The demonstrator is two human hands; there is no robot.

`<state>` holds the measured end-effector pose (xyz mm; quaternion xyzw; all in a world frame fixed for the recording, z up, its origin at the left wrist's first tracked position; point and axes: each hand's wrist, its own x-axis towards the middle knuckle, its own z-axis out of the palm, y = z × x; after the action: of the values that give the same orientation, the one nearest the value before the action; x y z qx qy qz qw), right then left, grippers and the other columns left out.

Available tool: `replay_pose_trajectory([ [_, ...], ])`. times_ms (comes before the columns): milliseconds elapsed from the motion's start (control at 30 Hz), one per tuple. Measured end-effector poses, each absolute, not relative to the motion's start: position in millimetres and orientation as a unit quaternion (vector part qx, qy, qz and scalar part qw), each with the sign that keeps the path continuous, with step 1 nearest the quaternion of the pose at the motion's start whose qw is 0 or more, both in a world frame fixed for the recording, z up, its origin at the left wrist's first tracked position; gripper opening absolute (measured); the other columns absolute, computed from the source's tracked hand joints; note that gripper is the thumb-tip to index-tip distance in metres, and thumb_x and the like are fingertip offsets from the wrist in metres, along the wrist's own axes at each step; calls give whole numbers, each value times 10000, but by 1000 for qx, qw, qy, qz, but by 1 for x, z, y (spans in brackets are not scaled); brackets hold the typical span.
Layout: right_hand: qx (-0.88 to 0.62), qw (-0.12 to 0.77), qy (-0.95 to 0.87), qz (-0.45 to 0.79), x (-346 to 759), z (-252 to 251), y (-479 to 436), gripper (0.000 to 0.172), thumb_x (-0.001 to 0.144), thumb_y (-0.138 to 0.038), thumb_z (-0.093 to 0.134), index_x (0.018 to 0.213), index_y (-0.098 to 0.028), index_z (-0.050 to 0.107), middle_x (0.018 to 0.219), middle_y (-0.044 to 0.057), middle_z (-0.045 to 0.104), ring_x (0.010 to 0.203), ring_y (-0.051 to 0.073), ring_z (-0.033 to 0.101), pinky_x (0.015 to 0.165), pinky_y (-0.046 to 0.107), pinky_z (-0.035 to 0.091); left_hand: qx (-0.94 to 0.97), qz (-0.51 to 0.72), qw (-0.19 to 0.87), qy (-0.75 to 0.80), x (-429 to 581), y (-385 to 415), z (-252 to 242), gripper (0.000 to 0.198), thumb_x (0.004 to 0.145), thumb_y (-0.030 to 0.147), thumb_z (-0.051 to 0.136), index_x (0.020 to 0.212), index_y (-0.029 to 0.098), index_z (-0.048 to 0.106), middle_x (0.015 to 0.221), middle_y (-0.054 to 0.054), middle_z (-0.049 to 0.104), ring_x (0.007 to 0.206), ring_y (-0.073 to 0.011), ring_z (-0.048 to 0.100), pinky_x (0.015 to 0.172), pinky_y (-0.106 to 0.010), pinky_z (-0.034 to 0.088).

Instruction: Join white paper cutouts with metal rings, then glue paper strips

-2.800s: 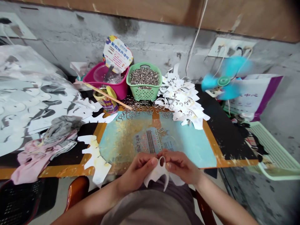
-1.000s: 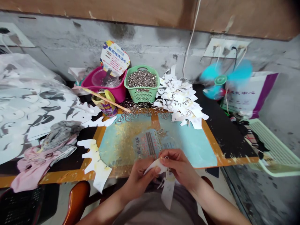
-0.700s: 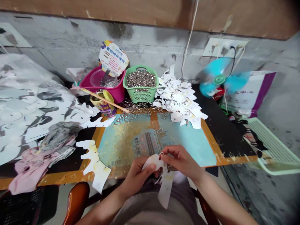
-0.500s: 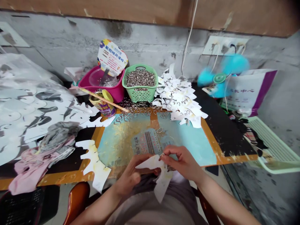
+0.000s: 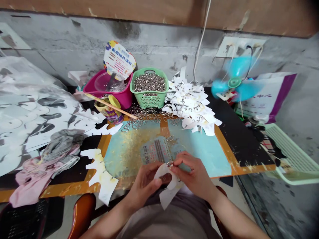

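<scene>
Just past the table's near edge, my left hand (image 5: 144, 184) grips a white cut-out piece (image 5: 168, 198), thumb on its face, with the piece curled over between the hands. A small metal ring (image 5: 169, 163) shows at the upper edge of the piece. Thumb and forefinger of my right hand (image 5: 195, 176) are pinched at that ring; the fingers partly hide how it sits on the piece. Another metal ring (image 5: 170, 138) lies alone on the blue work surface (image 5: 204, 152). Left of my hands, a similar white piece with yellowish smears (image 5: 102, 174) hangs over the table edge.
A green basket (image 5: 149, 100) full of metal rings stands at the back beside a pink basket (image 5: 126, 97). A tin (image 5: 112, 114) has a wooden stick across it. White pieces with rings (image 5: 196, 106) are heaped right. Farther right, a blue fan (image 5: 235, 82) spins. Cloths (image 5: 47, 169) lie left.
The white piece has been bent round, its left point now curled upward toward my right hand. My left thumb has come onto its face. My right hand stays pinched at the ring.
</scene>
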<state>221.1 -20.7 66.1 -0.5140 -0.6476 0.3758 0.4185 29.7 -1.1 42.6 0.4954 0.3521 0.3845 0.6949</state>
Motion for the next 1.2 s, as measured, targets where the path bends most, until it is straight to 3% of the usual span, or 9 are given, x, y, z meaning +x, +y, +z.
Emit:
replay_pose_trajectory([
  [167,-470,437,-712,287,211,63,-20,96,923,-218,656,830,-217,677,768,-2,669,800,157,570,775,301,475,557,338,640,408,27,7,55,368,842,492,684,742,139,667,703,-16,585,663,-133,565,588,-226,530],
  [333,-507,479,-711,87,190,55,-27,90,885,-121,664,879,-205,695,1047,80,662,1000,229,554,867,398,495,614,382,521,453,29,4,47,346,926,378,596,682,134,616,608,22,499,578,-84,430,528,-184,372],
  [500,-506,455,-733,2,176,45,-41,154,868,-57,631,970,-171,650,935,67,602,920,213,573,1029,530,394,565,394,534,490,26,1,43,362,903,396,618,660,128,611,604,17,495,596,-96,416,549,-209,348],
  [600,-509,479,-714,35,172,43,-45,166,860,-48,619,964,-177,636,930,48,549,893,187,567,1011,495,404,544,392,557,490,24,0,46,370,893,407,622,643,136,591,590,26,465,577,-93,381,536,-212,326],
  [700,-535,517,-650,153,170,45,-44,93,871,-103,610,846,-193,605,962,45,524,906,171,568,855,352,477,558,393,548,483,21,-1,49,382,902,403,603,622,149,550,568,42,407,549,-87,328,509,-213,282],
  [833,-561,519,-572,298,170,50,-36,197,853,-159,634,702,-204,517,920,21,524,902,160,579,810,289,478,634,377,496,458,13,0,50,374,940,375,551,637,157,530,587,39,401,565,-95,349,530,-220,283],
  [1000,-508,442,-630,387,186,63,-23,184,876,-214,628,1049,-225,565,1156,70,592,1125,211,562,965,345,448,696,349,452,436,3,3,54,323,962,324,525,679,167,526,616,35,399,579,-102,370,560,-234,296],
  [1100,-457,347,-712,403,195,74,-17,34,920,-193,568,935,-216,588,947,35,649,978,196,591,957,354,430,696,337,470,426,1,2,58,356,966,341,520,654,172,497,601,37,358,567,-103,332,542,-242,265],
  [1200,-456,313,-736,390,200,82,-15,119,902,-158,580,804,-208,534,809,0,599,869,173,573,872,314,426,665,339,533,398,0,-1,62,335,961,414,524,730,171,531,637,26,414,589,-108,368,542,-236,279],
])
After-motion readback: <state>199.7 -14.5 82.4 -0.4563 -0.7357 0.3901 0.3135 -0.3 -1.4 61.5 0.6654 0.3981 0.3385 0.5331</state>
